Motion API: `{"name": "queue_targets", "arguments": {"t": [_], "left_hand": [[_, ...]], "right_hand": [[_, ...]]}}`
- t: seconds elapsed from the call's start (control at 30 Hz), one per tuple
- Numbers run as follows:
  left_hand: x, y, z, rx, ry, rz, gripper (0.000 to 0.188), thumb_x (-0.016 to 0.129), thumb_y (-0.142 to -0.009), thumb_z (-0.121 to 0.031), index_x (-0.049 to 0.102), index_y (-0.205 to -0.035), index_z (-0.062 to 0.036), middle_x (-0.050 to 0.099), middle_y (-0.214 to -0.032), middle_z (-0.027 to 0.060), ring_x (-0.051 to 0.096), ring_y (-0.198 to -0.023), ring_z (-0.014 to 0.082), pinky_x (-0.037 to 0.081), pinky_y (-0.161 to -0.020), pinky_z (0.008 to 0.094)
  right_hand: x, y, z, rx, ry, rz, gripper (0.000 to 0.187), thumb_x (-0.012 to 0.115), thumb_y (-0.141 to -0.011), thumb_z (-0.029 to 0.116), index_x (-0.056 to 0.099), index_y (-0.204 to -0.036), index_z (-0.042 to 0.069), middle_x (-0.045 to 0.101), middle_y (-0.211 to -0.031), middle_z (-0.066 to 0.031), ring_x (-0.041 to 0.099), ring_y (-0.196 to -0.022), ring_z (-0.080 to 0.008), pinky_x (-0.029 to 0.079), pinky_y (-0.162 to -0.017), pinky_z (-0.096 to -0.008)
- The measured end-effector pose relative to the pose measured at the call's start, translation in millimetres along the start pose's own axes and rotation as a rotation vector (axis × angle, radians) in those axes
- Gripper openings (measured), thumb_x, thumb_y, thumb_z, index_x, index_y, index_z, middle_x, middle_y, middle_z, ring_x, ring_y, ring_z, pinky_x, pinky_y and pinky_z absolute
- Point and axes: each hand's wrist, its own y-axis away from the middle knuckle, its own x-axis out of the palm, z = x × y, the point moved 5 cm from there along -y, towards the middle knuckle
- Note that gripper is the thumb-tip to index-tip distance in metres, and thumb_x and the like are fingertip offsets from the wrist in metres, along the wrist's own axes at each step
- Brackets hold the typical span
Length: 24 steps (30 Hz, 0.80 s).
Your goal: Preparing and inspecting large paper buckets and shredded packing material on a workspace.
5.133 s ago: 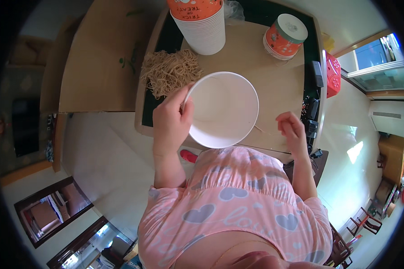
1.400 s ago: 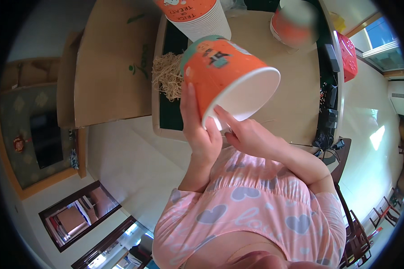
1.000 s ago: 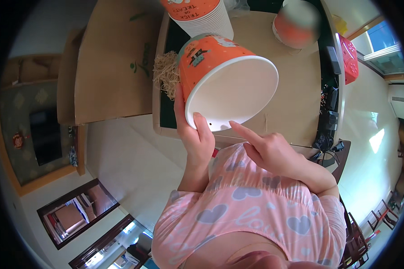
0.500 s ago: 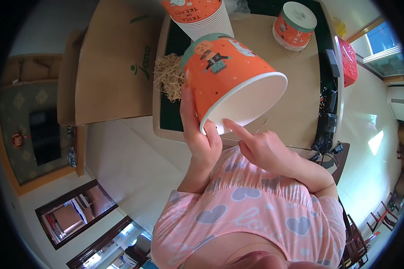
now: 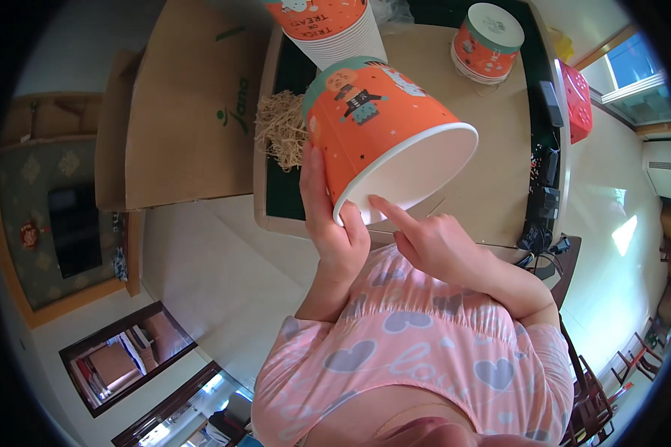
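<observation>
A large orange paper bucket (image 5: 395, 119) with a green base band and cartoon figures is tilted over the near part of the table, its white-rimmed mouth toward me. My left hand (image 5: 332, 223) grips its lower left rim, the thumb inside and the fingers along the outer wall. At the near edge of the mouth is my right hand (image 5: 432, 238), its index finger stretched out against the white inside and its other fingers curled. It holds nothing. Behind the bucket stands a nested stack of similar orange paper buckets (image 5: 335, 37). A tangle of beige string (image 5: 282, 127) lies to the left.
A tall cardboard box (image 5: 194, 112) stands left of the table (image 5: 492, 171). Upside-down orange paper buckets (image 5: 488, 45) sit at the far right. Black adapters and cables (image 5: 548, 201) line the right edge, with a red plastic stool (image 5: 576, 100) beyond.
My right index fingertip has shifted slightly left on the bucket's inner wall. The left hand keeps its grip, and the bucket stays nearly still.
</observation>
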Motion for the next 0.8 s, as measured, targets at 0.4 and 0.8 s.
{"name": "queue_targets", "arguments": {"t": [0.4,0.8], "left_hand": [[1,0,-6,0.032,-0.022,-0.003,0.051,0.035,-0.088,-0.002,0.031,-0.138,0.0095,0.04,-0.14,0.0218,0.046,-0.125,0.0305,0.04,-0.1,0.0372],[3,-1,7,-0.06,0.194,-0.036,0.052,0.038,-0.09,-0.001,0.027,-0.14,0.0078,0.037,-0.14,0.0242,0.04,-0.128,0.0366,0.033,-0.105,0.0419]], "right_hand": [[7,-10,-6,-0.016,-0.019,-0.049,0.06,0.055,-0.082,0.006,0.037,-0.139,0.014,0.056,-0.057,-0.0137,0.058,-0.049,-0.0324,0.048,-0.049,-0.0416],[2,5,3,0.012,-0.055,0.11,0.07,0.055,-0.082,0.006,0.027,-0.146,0.015,0.052,-0.053,-0.0147,0.057,-0.049,-0.0325,0.047,-0.051,-0.042]]}}
